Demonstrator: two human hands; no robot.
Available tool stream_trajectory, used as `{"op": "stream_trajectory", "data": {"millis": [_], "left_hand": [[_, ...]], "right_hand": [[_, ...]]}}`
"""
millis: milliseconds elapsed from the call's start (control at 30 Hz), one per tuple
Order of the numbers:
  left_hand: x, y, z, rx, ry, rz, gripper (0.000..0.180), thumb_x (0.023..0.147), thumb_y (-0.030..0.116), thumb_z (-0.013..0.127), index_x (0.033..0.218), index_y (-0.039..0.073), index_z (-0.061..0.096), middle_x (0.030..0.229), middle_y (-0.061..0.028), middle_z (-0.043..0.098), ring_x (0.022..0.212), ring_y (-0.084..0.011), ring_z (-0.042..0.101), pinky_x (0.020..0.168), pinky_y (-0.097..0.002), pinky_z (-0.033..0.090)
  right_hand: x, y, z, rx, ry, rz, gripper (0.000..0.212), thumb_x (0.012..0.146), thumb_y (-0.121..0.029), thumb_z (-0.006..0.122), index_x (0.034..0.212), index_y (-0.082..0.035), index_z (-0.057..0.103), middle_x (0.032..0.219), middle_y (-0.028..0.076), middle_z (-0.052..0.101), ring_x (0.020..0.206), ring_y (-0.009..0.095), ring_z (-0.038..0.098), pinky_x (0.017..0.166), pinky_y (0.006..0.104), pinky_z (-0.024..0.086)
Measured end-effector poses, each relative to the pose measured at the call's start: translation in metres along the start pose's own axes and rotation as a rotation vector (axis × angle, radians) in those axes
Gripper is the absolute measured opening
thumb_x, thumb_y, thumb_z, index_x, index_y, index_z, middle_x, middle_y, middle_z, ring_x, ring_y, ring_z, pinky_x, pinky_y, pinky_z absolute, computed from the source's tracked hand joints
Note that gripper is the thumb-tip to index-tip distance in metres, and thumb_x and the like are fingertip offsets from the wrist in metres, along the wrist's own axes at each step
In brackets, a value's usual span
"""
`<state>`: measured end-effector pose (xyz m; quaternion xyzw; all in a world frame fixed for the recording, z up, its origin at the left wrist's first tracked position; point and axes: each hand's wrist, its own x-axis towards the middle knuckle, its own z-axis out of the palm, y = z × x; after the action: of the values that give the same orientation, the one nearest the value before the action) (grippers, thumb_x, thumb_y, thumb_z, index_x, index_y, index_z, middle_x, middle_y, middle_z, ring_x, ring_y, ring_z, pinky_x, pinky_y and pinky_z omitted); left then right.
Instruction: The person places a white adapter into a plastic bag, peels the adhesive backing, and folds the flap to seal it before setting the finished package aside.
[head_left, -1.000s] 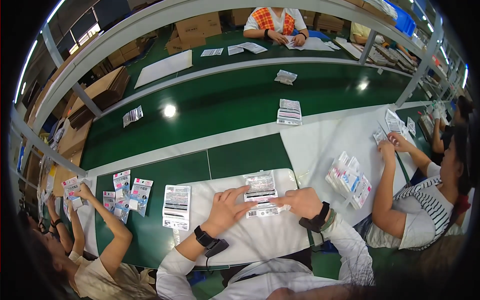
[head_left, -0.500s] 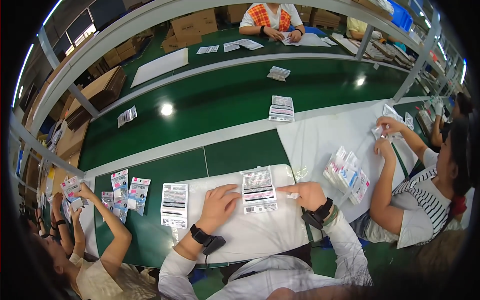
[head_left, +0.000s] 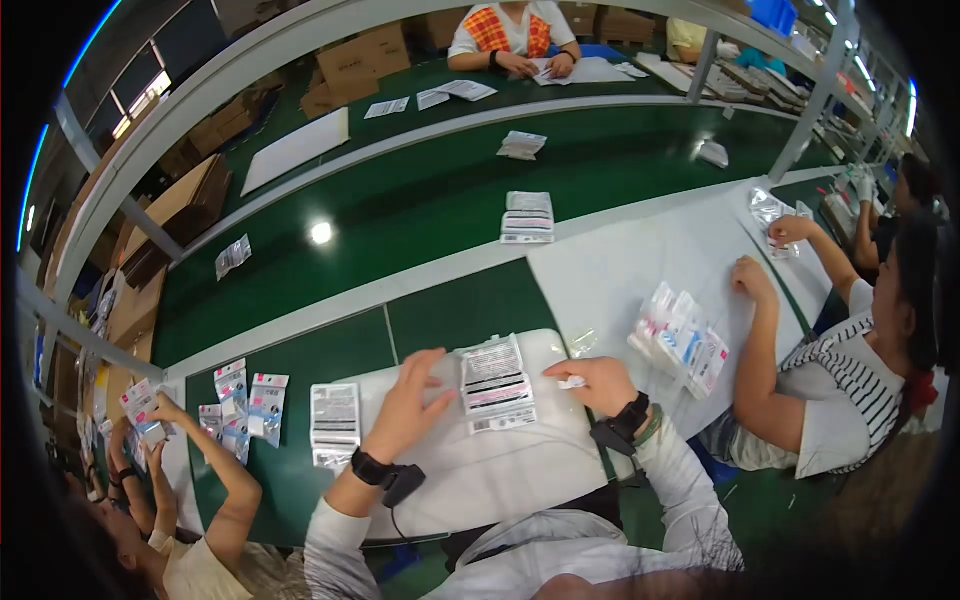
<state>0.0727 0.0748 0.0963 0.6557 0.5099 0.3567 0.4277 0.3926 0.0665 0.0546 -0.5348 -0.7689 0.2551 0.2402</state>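
A flat printed pouch, its text side up, lies on the white padded mat in front of me. To its left my left hand hovers with the fingers apart and nothing in them. My right hand is just right of the pouch, not touching it. A small white piece is pinched in its fingers, too small to name exactly. Another printed pouch lies left of my left hand, across the mat's edge.
Several blue-and-white pouches lie at the left by a co-worker's hands. A pile of pouches sits at the right, near another co-worker. Beyond a pale rail, the green belt carries scattered pouches. Someone works at the far side.
My left hand has lifted away from the pouch, and my right fingertips have left its edge. The right-hand co-worker's hands have moved apart, one onto silvery pouches. The whole view has shifted slightly.
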Motion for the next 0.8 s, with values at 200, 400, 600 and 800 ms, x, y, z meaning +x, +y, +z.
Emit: {"op": "stream_trajectory", "data": {"millis": [200, 400, 600, 800], "left_hand": [[0.050, -0.005, -0.005, 0.676, -0.109, 0.438, 0.049, 0.078, 0.027, 0.076, 0.122, 0.010, 0.063, 0.120, -0.0105, 0.063, 0.111, -0.0337, 0.058, 0.099, -0.0407, 0.042], [0.062, -0.011, -0.002, 0.534, -0.244, 0.356, 0.046, 0.070, 0.024, 0.080, 0.110, 0.008, 0.064, 0.109, -0.0106, 0.063, 0.102, -0.0321, 0.060, 0.093, -0.0423, 0.043], [0.082, -0.027, 0.003, 0.551, 0.000, 0.585, 0.046, 0.070, 0.012, 0.077, 0.110, 0.004, 0.058, 0.104, -0.0119, 0.061, 0.096, -0.0285, 0.064, 0.085, -0.0362, 0.050], [0.089, -0.066, -0.007, -0.114, 0.008, 0.236, 0.043, 0.078, 0.003, 0.072, 0.116, 0.005, 0.052, 0.103, -0.0048, 0.058, 0.095, -0.0167, 0.062, 0.079, -0.0267, 0.049]], "right_hand": [[0.003, -0.001, 0.010, 0.250, 0.149, -0.035, 0.030, 0.091, -0.016, 0.061, 0.121, -0.017, 0.067, 0.090, 0.003, 0.071, 0.077, 0.021, 0.067, 0.073, 0.0325, 0.053], [-0.026, -0.008, -0.096, 1.190, 0.485, 0.148, 0.024, 0.103, -0.027, 0.051, 0.111, -0.010, 0.065, 0.063, -0.005, 0.042, 0.054, 0.005, 0.038, 0.051, 0.0244, 0.033], [-0.052, 0.076, -0.194, 1.951, 0.820, -0.132, 0.040, 0.102, -0.049, 0.045, 0.085, -0.014, 0.052, 0.057, -0.005, 0.031, 0.046, 0.008, 0.028, 0.045, 0.0258, 0.025], [-0.055, 0.178, -0.220, 1.870, 1.143, -0.214, 0.046, 0.099, -0.058, 0.042, 0.077, -0.018, 0.047, 0.054, -0.004, 0.027, 0.042, 0.012, 0.026, 0.041, 0.0296, 0.024]]}}
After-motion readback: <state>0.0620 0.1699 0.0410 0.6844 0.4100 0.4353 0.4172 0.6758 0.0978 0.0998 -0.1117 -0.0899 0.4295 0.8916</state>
